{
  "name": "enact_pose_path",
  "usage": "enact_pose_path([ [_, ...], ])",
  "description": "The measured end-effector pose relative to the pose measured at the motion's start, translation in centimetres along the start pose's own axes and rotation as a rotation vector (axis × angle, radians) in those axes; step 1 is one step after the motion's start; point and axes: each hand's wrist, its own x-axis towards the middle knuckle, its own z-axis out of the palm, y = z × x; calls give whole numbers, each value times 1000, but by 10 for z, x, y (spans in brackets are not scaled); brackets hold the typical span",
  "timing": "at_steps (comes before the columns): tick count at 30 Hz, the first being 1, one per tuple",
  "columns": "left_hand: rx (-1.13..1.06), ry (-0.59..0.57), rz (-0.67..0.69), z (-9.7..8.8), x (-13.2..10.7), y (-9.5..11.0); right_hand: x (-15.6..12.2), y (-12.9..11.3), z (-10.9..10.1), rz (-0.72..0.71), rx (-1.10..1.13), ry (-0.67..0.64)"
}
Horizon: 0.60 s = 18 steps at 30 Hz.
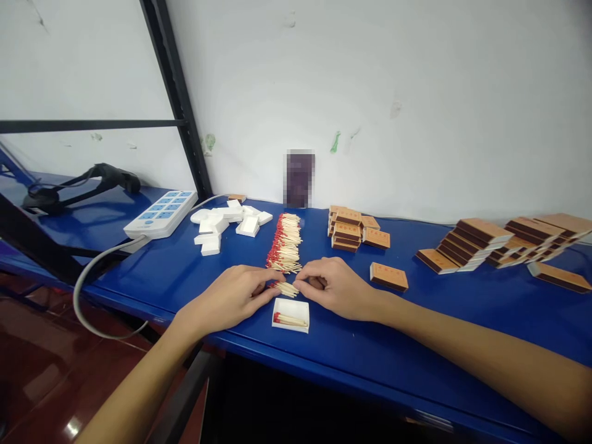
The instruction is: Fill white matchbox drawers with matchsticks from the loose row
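My left hand (243, 295) and my right hand (330, 287) face each other over the blue table. Between their fingertips lies a small bunch of matches (287, 289), red heads to the left. The left fingers pinch at the head end, while the right thumb and index finger close on the bare ends. Just in front of the bunch is a white matchbox tray (290, 328) with a few matches (287, 319) lying in it. Beyond my hands stretches a long pile of matches (287, 240), heads also leftward.
White trays (213, 222) are heaped left of the pile, near a power strip (161, 213). Orange matchbox sleeves (346, 228) stand stacked to the right, one sleeve (388, 276) lying apart. More matchboxes (476, 240) are stacked far right. The table's front edge (351, 370) is close.
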Motion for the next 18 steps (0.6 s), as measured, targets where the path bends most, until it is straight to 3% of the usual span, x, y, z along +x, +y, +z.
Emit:
enact_pose_path([
  [11, 16, -56, -22, -5, 7, 6, 7, -5, -4, 61, 25, -95],
  [18, 100, -58, -19, -4, 10, 6, 13, -20, -13, -3, -93, -138],
])
